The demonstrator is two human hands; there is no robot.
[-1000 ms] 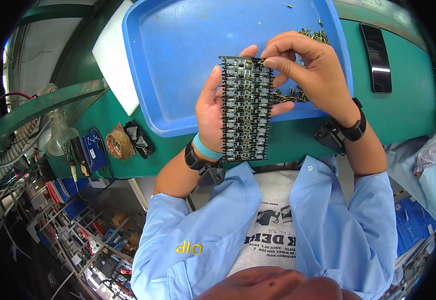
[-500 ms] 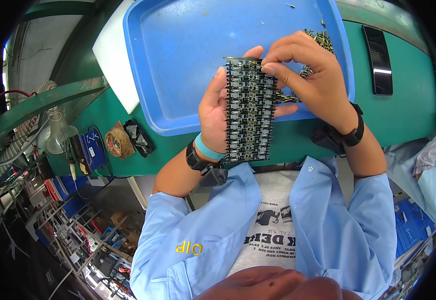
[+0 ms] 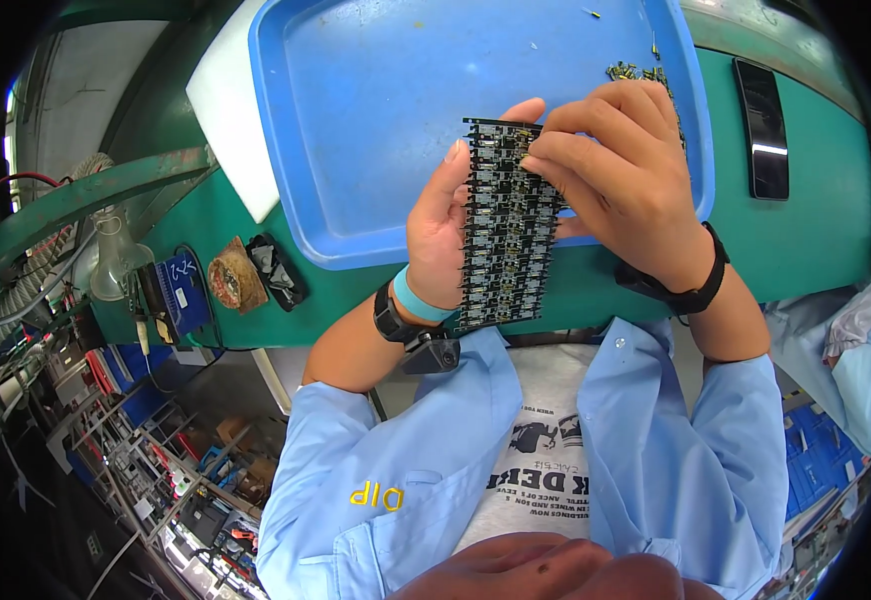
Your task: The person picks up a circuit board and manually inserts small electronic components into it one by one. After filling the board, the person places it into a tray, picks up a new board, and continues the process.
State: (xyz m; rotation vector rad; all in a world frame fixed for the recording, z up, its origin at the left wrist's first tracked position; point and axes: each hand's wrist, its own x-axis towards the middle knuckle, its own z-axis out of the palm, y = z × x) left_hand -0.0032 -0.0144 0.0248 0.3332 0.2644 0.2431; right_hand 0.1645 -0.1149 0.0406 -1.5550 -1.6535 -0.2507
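Observation:
A long panel of small black circuit boards (image 3: pixel 504 230), packed with parts and edged with pins, lies across my left hand (image 3: pixel 438 240). That hand is closed round it from beneath, its thumb along the left edge and fingertips showing past the far and right edges. My right hand (image 3: pixel 631 170) is at the panel's upper right, thumb and index finger pinched together against the boards. Whatever sits in that pinch is too small and covered to make out. Small yellow-and-black components (image 3: pixel 636 72) lie in the blue tray (image 3: pixel 274 150) behind my right hand, which hides part of the pile.
The tray rests on a green tabletop (image 3: pixel 356 300), with a white sheet (image 3: pixel 231 110) by its left side. A black phone (image 3: pixel 762 130) lies at the right. Leftward are a brown roll (image 3: pixel 236 278), a black crumpled wrapper (image 3: pixel 278 272), a blue notebook (image 3: pixel 186 295) and a lamp bulb (image 3: pixel 116 255).
My right fingertips have moved down the panel, nearer to me, and that hand now covers more of the component pile. The panel has shifted slightly right and tilted a little.

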